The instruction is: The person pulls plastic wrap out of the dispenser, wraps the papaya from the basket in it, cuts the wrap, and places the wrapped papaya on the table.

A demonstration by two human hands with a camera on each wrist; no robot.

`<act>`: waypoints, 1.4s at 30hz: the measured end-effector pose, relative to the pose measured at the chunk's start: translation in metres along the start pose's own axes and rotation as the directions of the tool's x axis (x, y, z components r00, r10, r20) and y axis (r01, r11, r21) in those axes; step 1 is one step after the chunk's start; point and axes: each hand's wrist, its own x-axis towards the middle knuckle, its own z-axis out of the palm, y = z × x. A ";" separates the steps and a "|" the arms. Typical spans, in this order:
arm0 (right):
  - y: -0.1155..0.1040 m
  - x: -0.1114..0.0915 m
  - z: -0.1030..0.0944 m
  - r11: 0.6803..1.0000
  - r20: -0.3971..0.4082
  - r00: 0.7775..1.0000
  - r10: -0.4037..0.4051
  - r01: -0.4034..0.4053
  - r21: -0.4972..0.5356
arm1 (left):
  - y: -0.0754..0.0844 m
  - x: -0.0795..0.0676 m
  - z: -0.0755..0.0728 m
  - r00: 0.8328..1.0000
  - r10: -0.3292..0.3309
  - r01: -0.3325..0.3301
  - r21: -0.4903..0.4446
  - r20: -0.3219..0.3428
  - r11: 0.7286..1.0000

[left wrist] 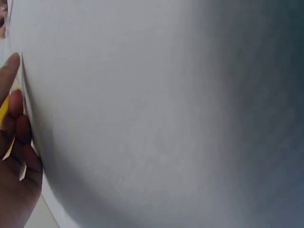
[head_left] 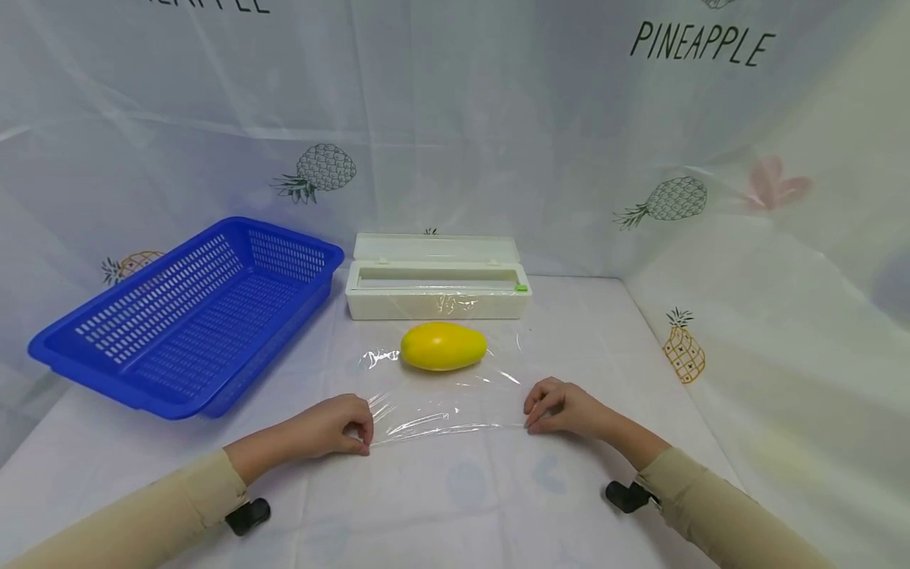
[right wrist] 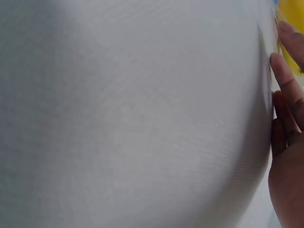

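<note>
A sheet of clear cling film (head_left: 441,407) lies spread across the table, its near edge stretched between the two hands. My left hand (head_left: 334,427) pinches the near left corner between thumb and fingers. At the near right corner, my right hand (head_left: 565,408) pinches the film the same way. A smooth yellow oval fruit (head_left: 444,346) rests on the far part of the sheet, touched by neither hand. In the left wrist view the left hand (left wrist: 19,147) shows at the edge; the right wrist view has the right hand (right wrist: 287,118) beside the yellow fruit (right wrist: 292,19).
Behind the fruit stands a white cling film dispenser (head_left: 437,305) with its lid raised and a green slider (head_left: 521,288) at its right end. A blue perforated basket (head_left: 284,336) is at the left. A pineapple-print curtain (head_left: 483,118) hangs behind the white-covered table (head_left: 426,514).
</note>
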 end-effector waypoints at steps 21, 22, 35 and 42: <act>-0.045 0.001 -0.029 0.993 -0.282 0.958 0.055 -0.023 0.116 | 0.019 -0.005 -0.049 0.964 -0.024 0.022 -0.007 -0.266 1.000; -0.047 0.002 -0.030 0.991 -0.289 0.955 0.068 -0.031 0.131 | 0.020 -0.005 -0.051 0.961 -0.038 0.035 -0.016 -0.273 0.999; -0.052 0.020 -0.048 0.992 -0.308 0.951 -0.002 0.041 0.120 | 0.021 0.015 -0.071 0.931 0.037 0.012 0.132 -0.364 0.991; -0.049 0.035 -0.051 0.991 -0.351 0.936 0.023 0.025 0.131 | 0.021 0.029 -0.078 0.922 -0.030 0.093 0.146 -0.387 0.985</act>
